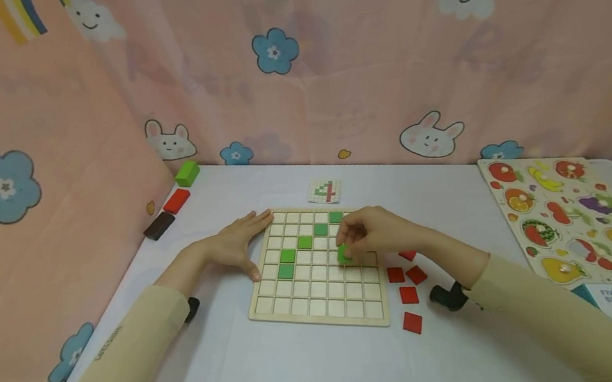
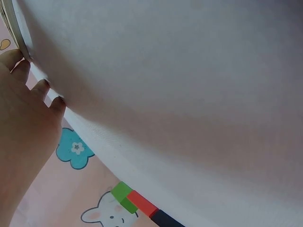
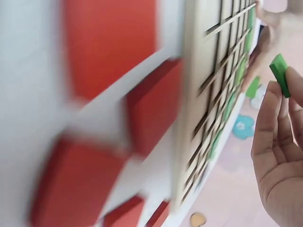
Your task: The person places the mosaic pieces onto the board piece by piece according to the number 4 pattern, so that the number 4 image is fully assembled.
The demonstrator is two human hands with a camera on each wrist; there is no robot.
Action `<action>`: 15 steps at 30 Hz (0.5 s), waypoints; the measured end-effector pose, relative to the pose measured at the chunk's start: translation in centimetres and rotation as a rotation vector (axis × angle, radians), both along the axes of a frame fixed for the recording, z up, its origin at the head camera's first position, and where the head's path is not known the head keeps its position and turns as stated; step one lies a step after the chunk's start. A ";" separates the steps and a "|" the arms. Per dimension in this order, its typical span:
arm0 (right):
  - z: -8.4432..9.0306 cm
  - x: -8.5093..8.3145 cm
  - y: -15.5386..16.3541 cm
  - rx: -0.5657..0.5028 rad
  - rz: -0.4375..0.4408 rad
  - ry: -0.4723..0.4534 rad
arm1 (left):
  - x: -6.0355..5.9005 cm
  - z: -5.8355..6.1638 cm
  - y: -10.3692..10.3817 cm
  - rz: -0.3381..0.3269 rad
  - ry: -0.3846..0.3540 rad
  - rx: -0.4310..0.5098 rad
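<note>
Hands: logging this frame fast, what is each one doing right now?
Left hand: open, flat on the table, touching the board.
Right hand: fingers pinch a green tile over the board.

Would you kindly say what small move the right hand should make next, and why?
Probably lower the green tile into the open cell beneath it: the right hand pinches it just over the grid board, which the left hand steadies.
</note>
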State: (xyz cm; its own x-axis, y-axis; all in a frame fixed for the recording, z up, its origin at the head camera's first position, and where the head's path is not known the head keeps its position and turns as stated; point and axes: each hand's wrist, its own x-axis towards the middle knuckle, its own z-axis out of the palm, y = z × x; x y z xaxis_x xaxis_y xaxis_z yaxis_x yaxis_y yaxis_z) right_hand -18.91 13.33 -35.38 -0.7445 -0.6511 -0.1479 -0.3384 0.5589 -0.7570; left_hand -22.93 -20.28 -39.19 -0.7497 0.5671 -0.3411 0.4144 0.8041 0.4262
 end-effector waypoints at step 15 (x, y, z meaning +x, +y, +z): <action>-1.0 -0.1 -7.4 0.015 -0.106 -0.001 | 0.1 0.2 0.0 0.000 -0.008 -0.001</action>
State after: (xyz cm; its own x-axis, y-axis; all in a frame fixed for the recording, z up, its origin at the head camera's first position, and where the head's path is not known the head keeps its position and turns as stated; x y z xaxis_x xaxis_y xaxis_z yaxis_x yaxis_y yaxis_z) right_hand -18.98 5.98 -36.37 -0.8088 -0.5666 -0.1578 -0.2761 0.6026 -0.7488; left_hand -22.85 -20.25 -39.01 -0.7469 0.5669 -0.3474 0.4110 0.8044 0.4289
